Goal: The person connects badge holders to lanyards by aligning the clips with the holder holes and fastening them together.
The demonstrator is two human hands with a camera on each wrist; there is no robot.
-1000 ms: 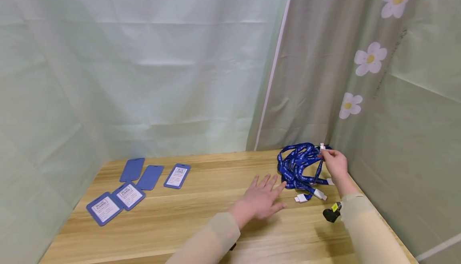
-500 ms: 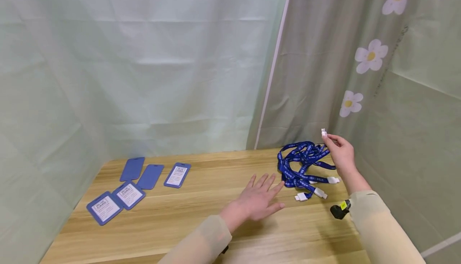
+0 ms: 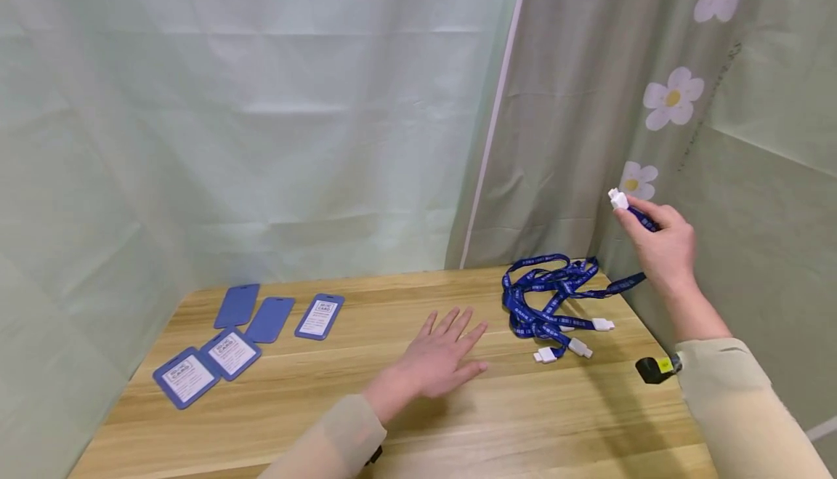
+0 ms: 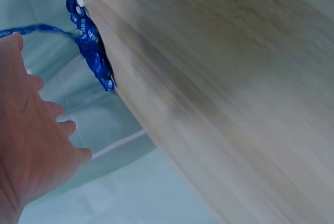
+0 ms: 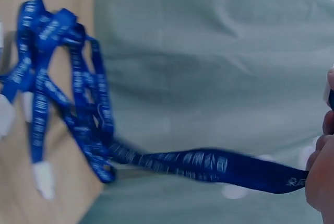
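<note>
My right hand point(image 3: 667, 246) is raised above the table's right side and pinches a blue lanyard by its white plastic clip point(image 3: 618, 200). The lanyard's strap point(image 5: 209, 165) runs from that hand down to a tangled pile of blue lanyards point(image 3: 549, 297) at the back right, with several white clips point(image 3: 578, 347) lying toward me. My left hand point(image 3: 438, 359) hovers or lies over the middle of the table, palm down and fingers spread; contact with the wood is not clear. It holds nothing and is left of the pile.
Several blue card holders point(image 3: 272, 319) lie at the table's left, some showing white printed cards point(image 3: 186, 379). Pale curtains point(image 3: 294, 137) enclose the wooden table point(image 3: 314, 421) at the back and sides. A black wrist camera point(image 3: 654, 370) sits by my right sleeve.
My right hand has risen and moved right, lifting the white clip and drawing the lanyard's strap out of the pile. My left hand has shifted a little left, away from the pile.
</note>
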